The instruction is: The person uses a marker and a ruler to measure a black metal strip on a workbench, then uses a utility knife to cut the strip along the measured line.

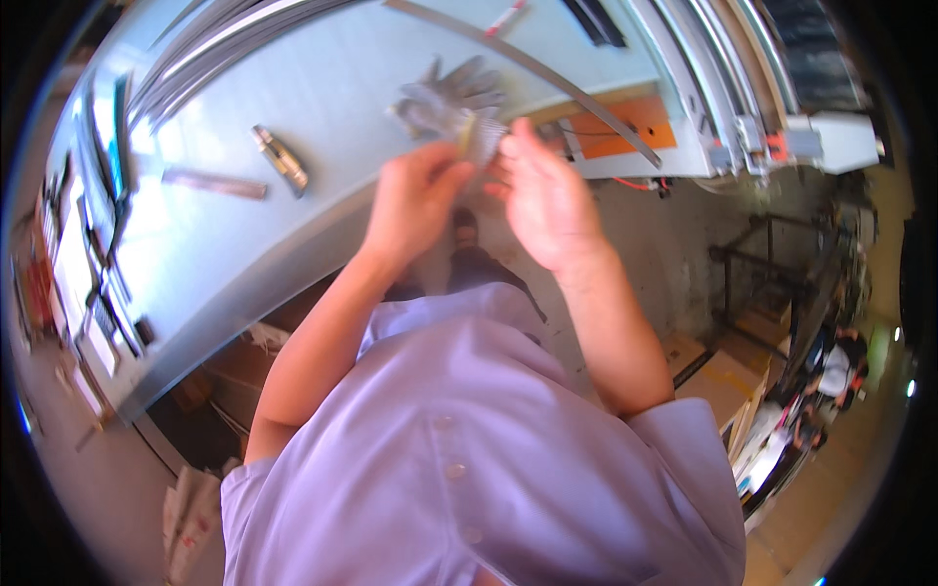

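Over the near edge of the table, both my hands meet at a grey work glove with a yellowish cuff [479, 137], which is blurred. My left hand [415, 200] is closed, its thumb and fingers pinching the cuff. Facing it, my right hand [547, 200] is held open with its palm turned inward; its fingertips are at the cuff's right side, and some of them are partly hidden. Grey glove fingers [469, 83] spread out just beyond, over the tabletop. Whether they belong to the same glove or to a second one, I cannot tell.
On the blue-grey table [332, 117] lie a brass-coloured cylindrical tool [280, 161], a flat metal piece [215, 184], a long thin strip [532, 68] and a red-and-white marker [506, 18]. Long dark profiles [210, 59] lie at the far left. Right are an orange plate [625, 127], machine rails [728, 68] and cardboard boxes [723, 381].
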